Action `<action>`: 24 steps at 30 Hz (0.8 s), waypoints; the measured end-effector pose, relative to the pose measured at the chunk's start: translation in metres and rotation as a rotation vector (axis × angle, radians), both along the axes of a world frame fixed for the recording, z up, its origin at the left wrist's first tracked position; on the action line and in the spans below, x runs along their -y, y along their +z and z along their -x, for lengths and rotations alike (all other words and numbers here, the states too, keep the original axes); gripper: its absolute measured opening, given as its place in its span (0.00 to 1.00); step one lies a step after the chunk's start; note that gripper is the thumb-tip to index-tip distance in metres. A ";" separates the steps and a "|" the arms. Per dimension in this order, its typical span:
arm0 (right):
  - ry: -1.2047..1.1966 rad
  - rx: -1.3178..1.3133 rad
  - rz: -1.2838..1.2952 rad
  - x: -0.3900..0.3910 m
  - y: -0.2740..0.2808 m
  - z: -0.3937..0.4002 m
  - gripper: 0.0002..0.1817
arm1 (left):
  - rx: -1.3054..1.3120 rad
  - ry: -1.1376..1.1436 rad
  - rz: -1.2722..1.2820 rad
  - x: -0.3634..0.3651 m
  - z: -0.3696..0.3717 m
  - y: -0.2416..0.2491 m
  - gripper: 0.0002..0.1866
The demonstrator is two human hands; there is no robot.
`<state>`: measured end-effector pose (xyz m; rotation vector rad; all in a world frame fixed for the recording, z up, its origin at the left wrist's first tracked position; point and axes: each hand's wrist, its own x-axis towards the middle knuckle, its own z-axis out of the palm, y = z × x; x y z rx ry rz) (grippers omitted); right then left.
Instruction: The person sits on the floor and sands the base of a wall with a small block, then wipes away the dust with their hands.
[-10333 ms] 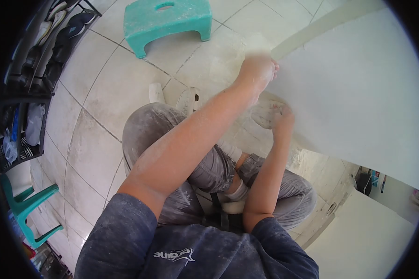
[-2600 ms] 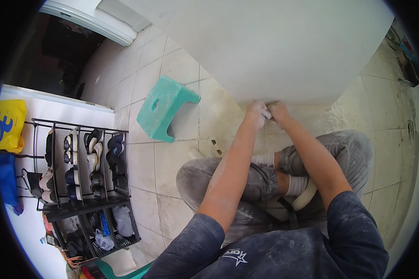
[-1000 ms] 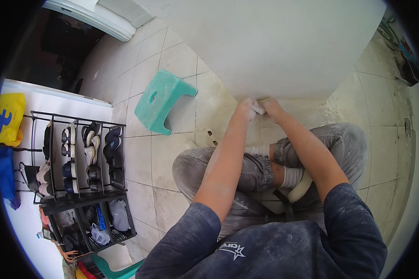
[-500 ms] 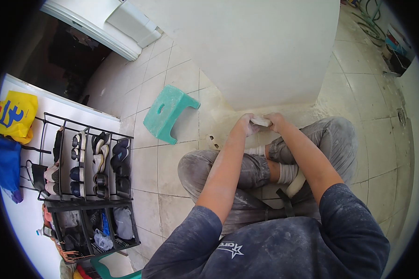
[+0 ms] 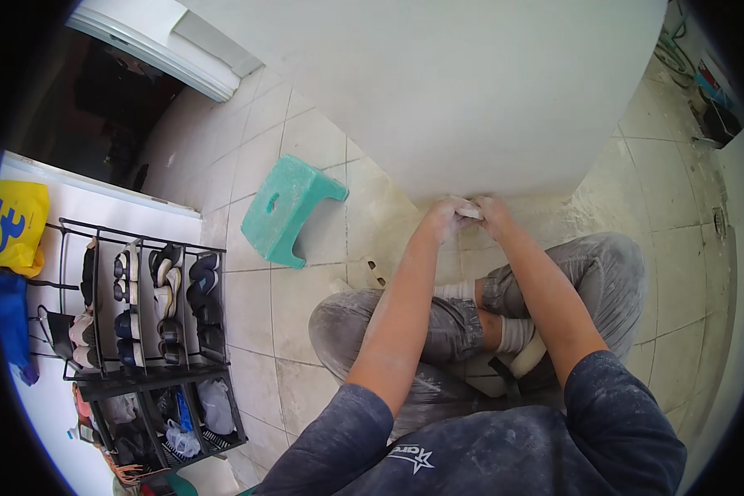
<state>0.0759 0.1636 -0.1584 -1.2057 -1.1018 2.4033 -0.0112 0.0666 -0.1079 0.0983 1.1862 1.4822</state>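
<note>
Both of my hands grip a small, pale, dust-covered flat block (image 5: 469, 212), close to the bottom edge of the white wall (image 5: 488, 140). My left hand (image 5: 446, 218) has its fingers wrapped around one end of it. The other end is pinched in my right hand (image 5: 493, 217). White powder coats my fingers, and the block's exact kind cannot be made out. Below my hands are my crossed legs in dusty grey trousers (image 5: 438, 331). Yellowish dust lies on the floor tiles (image 5: 405, 217) along the base of the wall.
A green plastic stool (image 5: 285, 207) stands to the left on the tiles. Further left is a black shoe rack (image 5: 153, 376) with shoes and bags, beside a yellow bag (image 5: 21, 223). A dark doorway (image 5: 99, 107) opens at upper left. A hose (image 5: 674, 54) lies at upper right.
The view has shifted, so the wall takes up more of the frame. My hands and the block are slightly higher and nearer the wall's base; the block is turned and more covered by fingers.
</note>
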 end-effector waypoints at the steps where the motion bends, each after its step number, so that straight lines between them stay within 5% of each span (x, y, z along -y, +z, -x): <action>1: 0.028 0.032 0.002 0.001 -0.003 0.000 0.10 | -0.004 -0.012 0.014 -0.001 0.003 -0.004 0.07; 9: -0.034 0.157 -0.048 0.003 0.016 0.007 0.10 | -0.043 0.107 0.071 -0.007 0.005 -0.015 0.08; 14: 0.069 0.170 -0.063 -0.008 -0.025 0.013 0.11 | 0.027 0.136 0.056 -0.003 -0.001 -0.012 0.07; 21: -0.014 0.157 -0.058 0.002 0.024 0.003 0.11 | -0.135 0.179 0.097 -0.008 -0.006 0.000 0.07; 24: 0.046 0.214 -0.119 -0.005 -0.012 0.006 0.11 | -0.116 0.180 0.132 -0.007 -0.007 -0.007 0.06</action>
